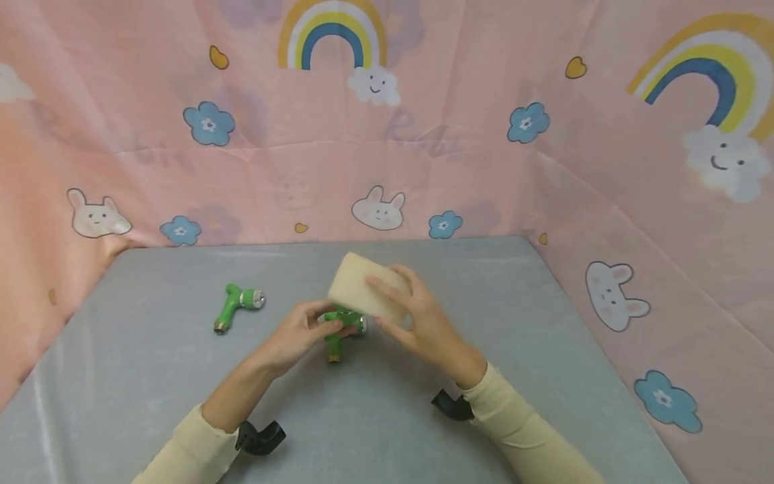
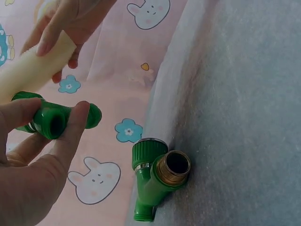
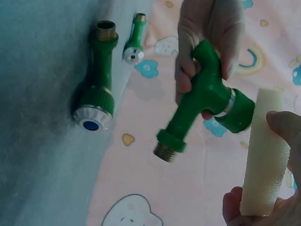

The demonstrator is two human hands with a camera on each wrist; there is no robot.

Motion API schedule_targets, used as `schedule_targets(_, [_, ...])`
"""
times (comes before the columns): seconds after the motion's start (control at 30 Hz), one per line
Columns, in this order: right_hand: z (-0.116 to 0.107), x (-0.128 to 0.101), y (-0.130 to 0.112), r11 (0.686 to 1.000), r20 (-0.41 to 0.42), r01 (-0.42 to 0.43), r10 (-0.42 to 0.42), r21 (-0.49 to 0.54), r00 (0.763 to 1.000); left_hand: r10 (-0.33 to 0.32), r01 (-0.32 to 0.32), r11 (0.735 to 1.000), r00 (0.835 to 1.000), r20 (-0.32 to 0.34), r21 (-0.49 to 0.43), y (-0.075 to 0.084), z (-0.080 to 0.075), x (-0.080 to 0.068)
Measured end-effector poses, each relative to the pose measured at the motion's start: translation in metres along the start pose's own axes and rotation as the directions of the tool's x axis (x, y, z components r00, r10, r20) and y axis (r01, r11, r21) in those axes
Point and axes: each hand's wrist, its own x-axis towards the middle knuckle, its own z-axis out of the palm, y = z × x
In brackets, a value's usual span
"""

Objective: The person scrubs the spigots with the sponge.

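Observation:
My left hand pinches a green tap between thumb and fingers, raised above the table. It has a brass threaded end and a green knob with a silver ring. A cream sponge block is in my right hand, gripped by its sides between thumb and fingers. In the right wrist view the sponge's edge meets the tap's knob. Below the held tap, a second green tap lies on the table, partly hidden by the left hand in the head view.
A third green tap lies on the grey table, left of the hands. Pink printed cloth hangs behind the table and along its sides. Black mounts jut from both wrists.

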Motion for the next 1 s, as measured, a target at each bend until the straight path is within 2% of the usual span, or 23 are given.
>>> schedule_targets(0.17, [0.002, -0.001, 0.001, 0.997, 0.011, -0.071, 0.071, -0.024, 0.997, -0.035, 0.035, 0.999, 0.999, -0.007, -0.010, 0.003, 0.001, -0.003])
schedule_targets(0.43, [-0.008, 0.001, 0.011, 0.981, -0.042, -0.173, 0.170, -0.088, 0.985, -0.055, 0.055, 0.998, 0.998, -0.005, -0.037, 0.004, 0.000, -0.002])
schedule_targets(0.5, [-0.010, 0.002, 0.010, 0.984, -0.065, -0.153, 0.148, -0.085, 0.987, -0.053, 0.053, 0.998, 0.999, -0.003, -0.046, 0.004, 0.000, -0.002])
schedule_targets(0.57, [-0.009, 0.002, 0.008, 0.994, -0.079, -0.087, 0.081, -0.073, 0.994, -0.052, 0.052, 0.997, 0.999, -0.007, -0.050, 0.004, 0.000, -0.002])
schedule_targets(0.67, [-0.002, 0.001, 0.000, 0.995, -0.062, 0.033, -0.039, -0.095, 0.997, -0.049, 0.048, 0.997, 0.999, -0.021, -0.055, 0.005, 0.001, -0.002])
schedule_targets(0.73, [0.002, 0.000, -0.004, 0.989, -0.040, 0.079, -0.085, -0.125, 0.996, -0.051, 0.049, 0.997, 0.998, -0.035, -0.057, 0.005, 0.002, -0.001])
schedule_targets(0.83, [0.006, -0.001, -0.004, 0.982, -0.022, 0.066, -0.071, -0.176, 0.997, -0.054, 0.051, 0.996, 0.998, -0.045, -0.071, 0.006, 0.003, -0.002])
schedule_targets(1.0, [0.005, -0.001, 0.005, 0.976, -0.051, 0.018, -0.029, -0.219, 0.998, -0.063, 0.056, 0.993, 0.996, -0.063, -0.107, 0.006, 0.002, -0.002])
